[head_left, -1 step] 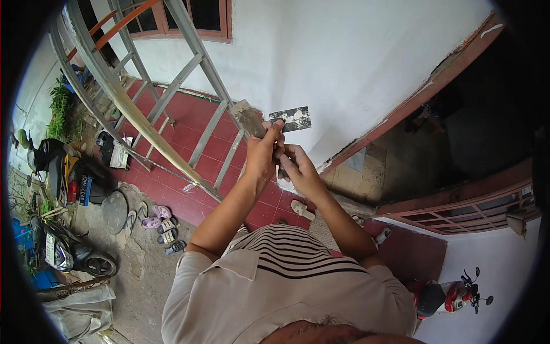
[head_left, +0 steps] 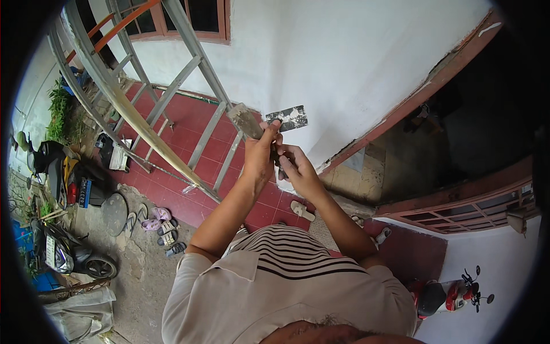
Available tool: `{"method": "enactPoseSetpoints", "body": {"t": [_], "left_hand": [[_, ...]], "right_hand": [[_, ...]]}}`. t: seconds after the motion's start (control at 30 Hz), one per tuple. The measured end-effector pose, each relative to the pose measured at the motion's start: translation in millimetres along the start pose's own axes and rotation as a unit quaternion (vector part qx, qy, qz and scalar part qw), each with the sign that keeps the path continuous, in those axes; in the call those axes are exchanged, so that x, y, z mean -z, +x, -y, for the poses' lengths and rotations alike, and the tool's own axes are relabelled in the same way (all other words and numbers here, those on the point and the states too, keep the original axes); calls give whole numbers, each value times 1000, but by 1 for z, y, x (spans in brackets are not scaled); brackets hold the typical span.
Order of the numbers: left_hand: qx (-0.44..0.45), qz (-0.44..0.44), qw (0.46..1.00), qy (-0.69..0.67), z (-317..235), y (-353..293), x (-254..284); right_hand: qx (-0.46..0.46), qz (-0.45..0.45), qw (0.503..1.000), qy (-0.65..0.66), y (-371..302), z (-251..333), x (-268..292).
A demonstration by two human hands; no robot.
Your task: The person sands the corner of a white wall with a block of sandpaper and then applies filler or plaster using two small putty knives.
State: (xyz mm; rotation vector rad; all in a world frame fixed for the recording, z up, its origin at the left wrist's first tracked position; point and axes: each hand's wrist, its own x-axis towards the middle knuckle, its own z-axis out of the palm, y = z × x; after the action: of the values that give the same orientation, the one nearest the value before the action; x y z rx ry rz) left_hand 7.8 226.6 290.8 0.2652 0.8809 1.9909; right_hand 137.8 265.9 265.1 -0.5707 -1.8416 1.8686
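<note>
My left hand (head_left: 262,148) is closed, its thumb lying over the near end of a putty scraper (head_left: 293,118). The scraper's flat, dark rectangular blade is blotched with white. Against the fingers of the same hand, on the left, sits a grey-brown, crusted, block-like piece (head_left: 246,121); how it is held is hidden. My right hand (head_left: 298,167) is closed just below and to the right, close to the left one. Something small and dark (head_left: 281,166) shows between its fingers, too covered to name. Both hands are in front of my chest, above the red tiled floor (head_left: 260,213).
A tall metal ladder (head_left: 200,143) stands at the left, close to my left hand. Ahead is a white wall (head_left: 332,51), with a doorway frame (head_left: 401,106) at the right. Shoes and sandals (head_left: 163,221) lie on the ground at the lower left, near parked motorcycles (head_left: 63,183).
Both hands and the scraper have shifted very slightly to the left. The grip looks the same.
</note>
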Motion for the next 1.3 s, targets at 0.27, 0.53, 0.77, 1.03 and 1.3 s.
{"method": "enactPoseSetpoints", "body": {"t": [0.27, 0.53, 0.77, 1.03, 1.3], "left_hand": [[16, -30, 999, -16, 9, -2, 9], [-14, -89, 993, 75, 45, 19, 46], [-29, -45, 994, 91, 70, 11, 42], [-23, 155, 988, -5, 62, 1, 43], [-4, 4, 1000, 13, 77, 32, 89]], "right_hand": [[-28, -25, 999, 0, -10, -2, -7], [164, -177, 885, -398, -16, -16, -15], [73, -76, 912, -396, -12, -49, 5], [-66, -51, 996, 42, -14, -15, 15], [78, -162, 982, 47, -32, 56, 42]]}}
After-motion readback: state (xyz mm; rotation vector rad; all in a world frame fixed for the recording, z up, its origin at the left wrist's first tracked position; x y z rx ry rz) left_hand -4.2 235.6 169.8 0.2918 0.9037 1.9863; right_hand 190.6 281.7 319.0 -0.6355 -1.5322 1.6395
